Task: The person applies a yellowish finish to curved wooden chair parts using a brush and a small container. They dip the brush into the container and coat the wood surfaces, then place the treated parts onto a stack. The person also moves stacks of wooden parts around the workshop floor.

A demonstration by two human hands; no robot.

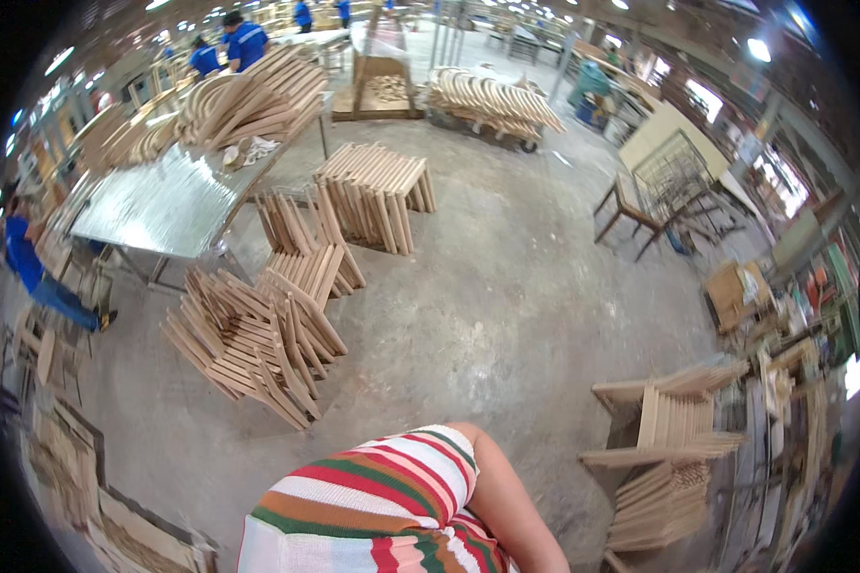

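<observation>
Neither of my hands shows. My striped knit top [373,487], in red, white, green and brown, fills the lower middle of the head view. A bare arm of mine [511,497] comes out beside it and runs off the lower edge, its hand hidden. The nearest things ahead on the left are bundled wooden chair frame parts [258,344] standing on the concrete floor [487,325]. Another row of wooden frames [373,191] stands beyond them. On the right, more wooden frames [674,420] are stacked close together.
A metal-topped table [162,205] at the left bears piled curved wood pieces [258,100]. A loaded cart [492,100] stands far ahead. A chair [635,210] and a cardboard box [736,294] are at the right. A person in blue [38,263] stands at the left.
</observation>
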